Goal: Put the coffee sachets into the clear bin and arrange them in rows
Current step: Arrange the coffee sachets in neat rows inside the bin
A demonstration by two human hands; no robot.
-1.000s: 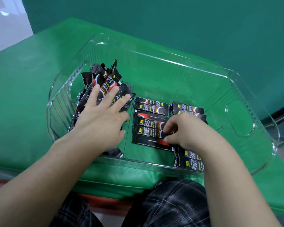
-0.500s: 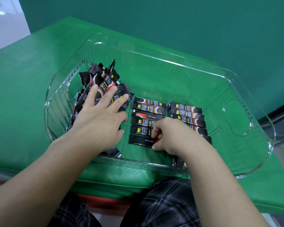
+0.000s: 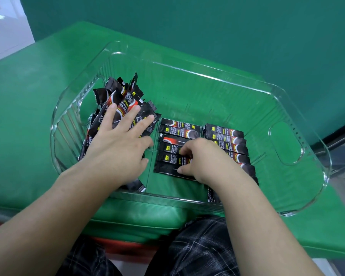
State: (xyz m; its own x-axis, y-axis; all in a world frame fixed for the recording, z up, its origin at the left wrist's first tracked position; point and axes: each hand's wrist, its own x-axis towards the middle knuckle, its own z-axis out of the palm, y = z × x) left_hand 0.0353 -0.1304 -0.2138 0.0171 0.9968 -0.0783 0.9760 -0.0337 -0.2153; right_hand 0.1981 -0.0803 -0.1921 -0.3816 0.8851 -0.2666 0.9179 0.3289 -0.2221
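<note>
Head view showed my left hand flat, fingers spread, pressing the loose heap of sachets at the bin's left end. My right hand curled, fingertips pinching a sachet in the middle row. Judged light, thin, slippery film; best nipped at an end seam.

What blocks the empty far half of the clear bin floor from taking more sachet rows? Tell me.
Nothing visible. Beyond the two rows of black coffee sachets, the clear plastic bin shows bare floor. The loose sachet pile under the left hand sits at the left end.
</note>
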